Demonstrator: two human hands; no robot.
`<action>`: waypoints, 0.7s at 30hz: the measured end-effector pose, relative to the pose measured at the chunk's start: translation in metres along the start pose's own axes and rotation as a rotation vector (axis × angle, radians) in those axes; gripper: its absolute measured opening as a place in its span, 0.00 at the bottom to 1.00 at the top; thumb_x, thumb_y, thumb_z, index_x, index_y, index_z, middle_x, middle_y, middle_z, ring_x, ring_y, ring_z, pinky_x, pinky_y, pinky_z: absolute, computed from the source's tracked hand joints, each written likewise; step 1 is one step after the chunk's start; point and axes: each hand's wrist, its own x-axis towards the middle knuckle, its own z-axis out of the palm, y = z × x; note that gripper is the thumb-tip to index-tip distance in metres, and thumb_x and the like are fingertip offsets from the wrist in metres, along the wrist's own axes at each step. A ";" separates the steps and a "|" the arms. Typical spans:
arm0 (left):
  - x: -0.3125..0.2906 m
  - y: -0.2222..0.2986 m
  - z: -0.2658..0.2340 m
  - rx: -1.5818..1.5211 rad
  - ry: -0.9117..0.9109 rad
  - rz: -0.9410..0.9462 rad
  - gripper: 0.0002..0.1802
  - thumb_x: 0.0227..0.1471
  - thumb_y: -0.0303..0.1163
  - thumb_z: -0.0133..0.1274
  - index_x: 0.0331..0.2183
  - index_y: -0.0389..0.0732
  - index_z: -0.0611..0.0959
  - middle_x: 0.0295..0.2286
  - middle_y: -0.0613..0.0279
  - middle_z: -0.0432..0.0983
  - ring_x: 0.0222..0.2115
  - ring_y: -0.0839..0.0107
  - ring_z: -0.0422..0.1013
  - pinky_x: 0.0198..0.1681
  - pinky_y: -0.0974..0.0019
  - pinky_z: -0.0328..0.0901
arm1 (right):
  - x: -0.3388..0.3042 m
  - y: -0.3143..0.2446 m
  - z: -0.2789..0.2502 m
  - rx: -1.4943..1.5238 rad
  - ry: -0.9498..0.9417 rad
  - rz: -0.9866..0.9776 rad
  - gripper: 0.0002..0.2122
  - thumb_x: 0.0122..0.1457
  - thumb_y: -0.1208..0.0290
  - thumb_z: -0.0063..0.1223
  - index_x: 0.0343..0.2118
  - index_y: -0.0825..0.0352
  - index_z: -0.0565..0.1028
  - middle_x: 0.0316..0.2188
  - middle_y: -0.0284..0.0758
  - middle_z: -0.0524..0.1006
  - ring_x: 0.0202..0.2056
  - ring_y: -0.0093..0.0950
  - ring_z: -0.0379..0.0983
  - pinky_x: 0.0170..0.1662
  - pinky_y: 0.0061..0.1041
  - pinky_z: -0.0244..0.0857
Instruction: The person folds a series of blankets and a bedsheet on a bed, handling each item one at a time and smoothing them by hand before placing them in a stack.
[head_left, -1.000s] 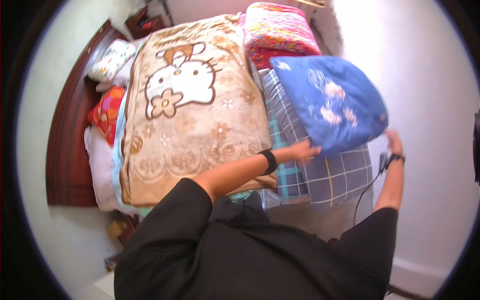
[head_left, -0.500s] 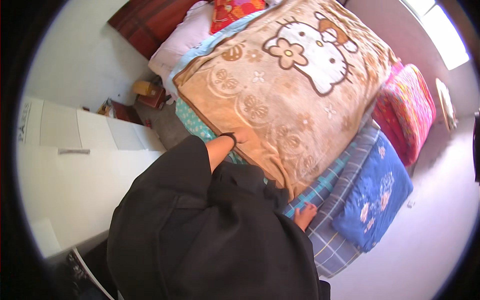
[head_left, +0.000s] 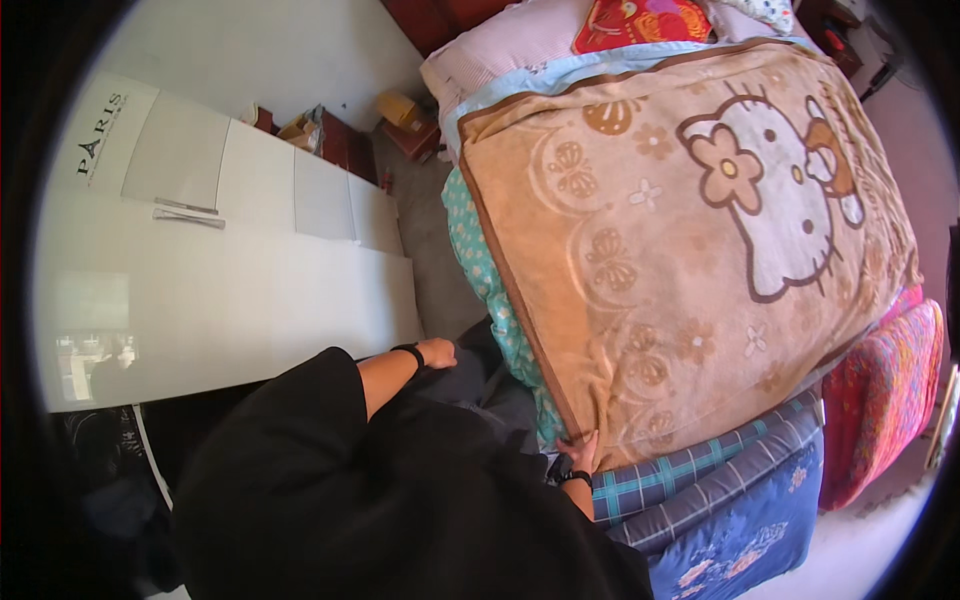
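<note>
Bed (head_left: 520, 75), seen from above at its corner. Largest thing on it: one tan plush blanket (head_left: 690, 250) with a cartoon cat figure and a brown border, lying flat over most of the mattress, few wrinkles showing. Under it one teal patterned sheet (head_left: 478, 262) shows along the near side, hanging toward the floor.

Past the blanket's lower edge: one plaid blue-grey cover (head_left: 700, 475), then one blue floral quilt (head_left: 745, 540), then one pink-red floral quilt (head_left: 885, 400) at the far right. One red pillow (head_left: 640, 22) at the head end. To the left, one white wardrobe (head_left: 230, 270) with flat panel doors; small clutter on the floor beyond it (too small to tell what).

Right hand (head_left: 580, 452) is at the blanket's near corner, fingers bent onto the edge; whether they pinch the fabric or only press on it, cannot tell. Black band at that wrist. Left hand (head_left: 436, 353) hangs beside the bed over dark cloth, curled loosely, apart from the blanket; nothing visibly in it, though the palm side is hidden. Black band there too.

Judgement on progress: the blanket looks spread and squared; the near corner is the part in hand. The sheet's hanging side and the bedding at the foot look not yet dealt with.
</note>
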 end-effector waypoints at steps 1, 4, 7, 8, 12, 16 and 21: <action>0.004 0.005 0.000 -0.117 -0.086 -0.012 0.18 0.42 0.43 0.49 0.25 0.37 0.80 0.27 0.54 0.76 0.27 0.60 0.72 0.33 0.58 0.65 | 0.011 -0.001 -0.011 -0.066 0.031 -0.160 0.42 0.46 0.36 0.37 0.58 0.61 0.44 0.57 0.47 0.46 0.55 0.47 0.46 0.52 0.49 0.49; 0.025 0.012 -0.016 -0.340 -0.133 0.029 0.16 0.43 0.41 0.50 0.23 0.36 0.78 0.23 0.58 0.75 0.20 0.68 0.71 0.27 0.63 0.65 | 0.024 -0.004 -0.018 -0.089 0.163 -0.406 0.33 0.51 0.44 0.36 0.54 0.65 0.55 0.53 0.46 0.57 0.52 0.40 0.55 0.49 0.46 0.54; 0.035 0.008 -0.038 -0.549 -0.020 0.070 0.12 0.47 0.36 0.50 0.25 0.35 0.77 0.22 0.61 0.75 0.20 0.74 0.70 0.24 0.69 0.65 | -0.046 0.002 0.039 -0.174 0.235 -0.295 0.25 0.51 0.49 0.36 0.46 0.64 0.63 0.44 0.48 0.67 0.47 0.39 0.62 0.48 0.40 0.56; 0.040 0.010 -0.050 -0.596 0.014 0.077 0.12 0.47 0.36 0.50 0.26 0.35 0.77 0.22 0.61 0.75 0.20 0.74 0.70 0.25 0.70 0.65 | -0.053 -0.004 0.037 -0.157 0.234 -0.316 0.25 0.51 0.50 0.37 0.45 0.65 0.63 0.44 0.47 0.67 0.46 0.39 0.63 0.47 0.40 0.57; 0.068 -0.003 -0.100 -0.654 0.027 0.080 0.14 0.48 0.37 0.49 0.30 0.35 0.76 0.23 0.59 0.75 0.21 0.72 0.72 0.24 0.69 0.66 | -0.082 -0.006 0.027 -0.096 0.223 -0.508 0.24 0.50 0.52 0.38 0.45 0.66 0.65 0.42 0.43 0.69 0.43 0.37 0.65 0.45 0.37 0.59; 0.111 -0.025 -0.156 -0.646 0.007 0.022 0.15 0.48 0.39 0.49 0.30 0.35 0.76 0.25 0.60 0.75 0.21 0.73 0.72 0.22 0.70 0.65 | -0.105 0.026 0.032 0.019 0.254 -0.763 0.24 0.50 0.54 0.40 0.44 0.68 0.68 0.40 0.39 0.71 0.40 0.34 0.68 0.42 0.35 0.61; 0.205 -0.110 -0.231 -0.600 0.536 0.044 0.13 0.40 0.38 0.54 0.23 0.37 0.77 0.19 0.58 0.74 0.21 0.66 0.72 0.26 0.63 0.66 | -0.106 0.072 0.082 0.136 0.343 -1.245 0.24 0.49 0.56 0.41 0.45 0.69 0.68 0.42 0.36 0.71 0.39 0.33 0.69 0.42 0.34 0.63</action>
